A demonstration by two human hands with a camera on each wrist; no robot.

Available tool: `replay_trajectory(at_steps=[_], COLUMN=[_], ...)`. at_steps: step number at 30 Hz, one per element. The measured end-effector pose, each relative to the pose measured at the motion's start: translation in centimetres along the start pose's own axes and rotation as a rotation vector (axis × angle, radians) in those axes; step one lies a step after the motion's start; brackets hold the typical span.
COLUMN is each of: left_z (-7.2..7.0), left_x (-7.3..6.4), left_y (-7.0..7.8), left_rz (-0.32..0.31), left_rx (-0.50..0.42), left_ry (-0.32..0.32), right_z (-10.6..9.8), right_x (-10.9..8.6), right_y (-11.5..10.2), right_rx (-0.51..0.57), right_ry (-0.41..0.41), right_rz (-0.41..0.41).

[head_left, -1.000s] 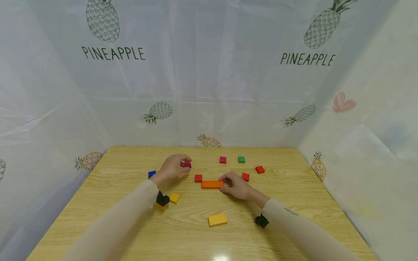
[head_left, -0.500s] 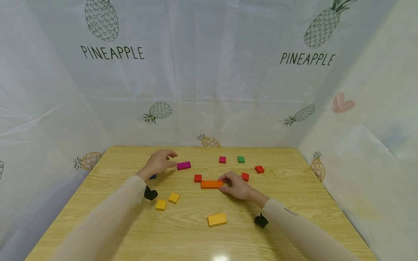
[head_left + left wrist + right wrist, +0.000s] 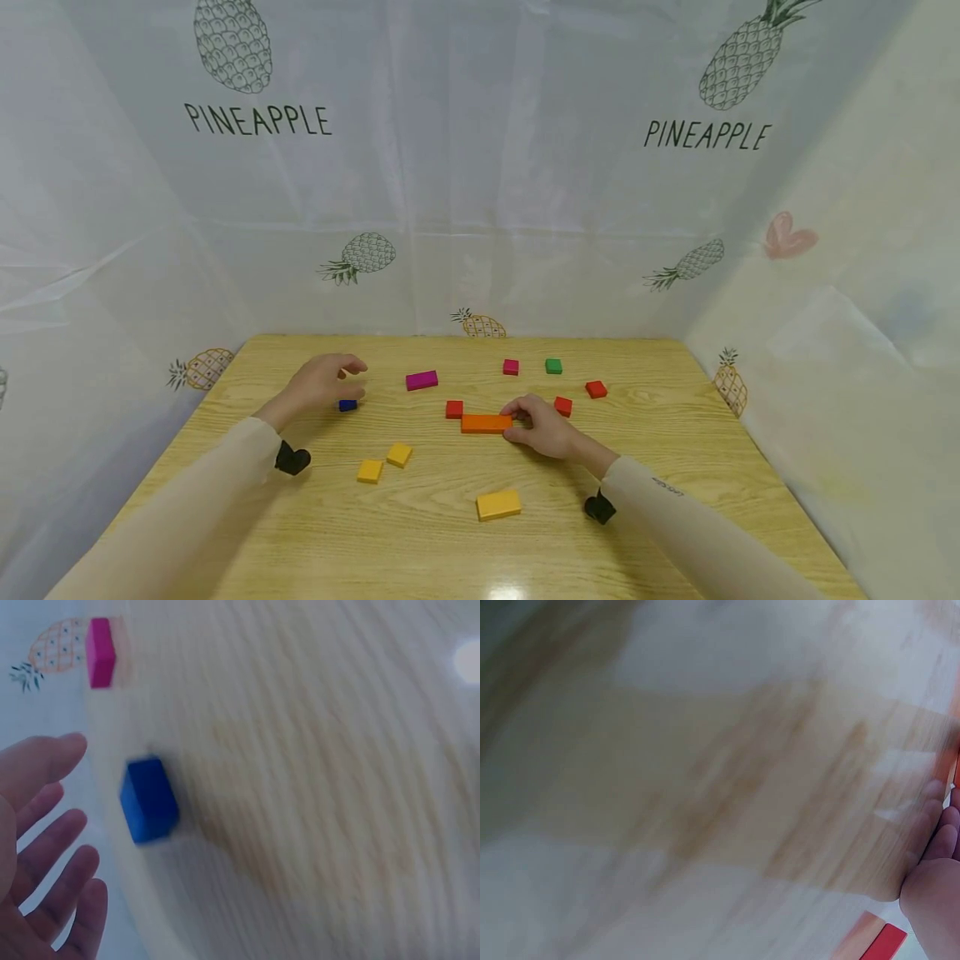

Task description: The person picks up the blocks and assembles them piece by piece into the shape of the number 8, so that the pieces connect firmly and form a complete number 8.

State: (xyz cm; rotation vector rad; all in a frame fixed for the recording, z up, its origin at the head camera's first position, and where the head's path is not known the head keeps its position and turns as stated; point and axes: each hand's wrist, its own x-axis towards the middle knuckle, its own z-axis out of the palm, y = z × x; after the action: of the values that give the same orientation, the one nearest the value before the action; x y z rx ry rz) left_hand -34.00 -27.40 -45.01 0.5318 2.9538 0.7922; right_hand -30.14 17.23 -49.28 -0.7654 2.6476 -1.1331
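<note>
My left hand point(image 3: 321, 385) hovers over the blue block point(image 3: 347, 406), fingers spread and holding nothing. The left wrist view has that blue block point(image 3: 150, 801) just beyond the fingers, apart from them. A magenta block point(image 3: 422, 381) lies to the right of this hand. My right hand point(image 3: 546, 427) pinches the right end of a long orange block point(image 3: 486, 424) between thumb and fingers, flat on the table. A small red block point(image 3: 454, 409) lies at the orange block's left end. In the right wrist view only part of the right hand point(image 3: 934, 847) shows, at the right edge.
Two small yellow blocks point(image 3: 370, 472) lie left of centre, and a longer yellow block point(image 3: 498, 505) lies nearer the front. Behind the right hand are a pink block point(image 3: 511, 367), a green block point(image 3: 553, 367) and two red blocks point(image 3: 596, 389). A pineapple-print sheet point(image 3: 480, 167) hangs behind the table.
My left hand has let go of the magenta block, which stays on the table, and has moved left to the blue block. The right hand has stayed at the orange block.
</note>
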Motion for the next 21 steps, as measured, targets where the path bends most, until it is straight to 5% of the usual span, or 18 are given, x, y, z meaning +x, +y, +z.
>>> replay_trajectory(at_steps=[8,21], left_z=[-0.4,0.1], left_x=[-1.8,-2.3], left_y=[-2.1,-2.3], left_rz=[-0.001,0.001], left_rx=[0.065,0.04], left_ry=[-0.045,-0.036], right_z=[0.0,0.2], right_x=[0.1,0.0], right_y=[0.0,0.0], right_rx=[-0.008,-0.015], right_ry=[0.001,0.008], right_rz=[0.006,0.0])
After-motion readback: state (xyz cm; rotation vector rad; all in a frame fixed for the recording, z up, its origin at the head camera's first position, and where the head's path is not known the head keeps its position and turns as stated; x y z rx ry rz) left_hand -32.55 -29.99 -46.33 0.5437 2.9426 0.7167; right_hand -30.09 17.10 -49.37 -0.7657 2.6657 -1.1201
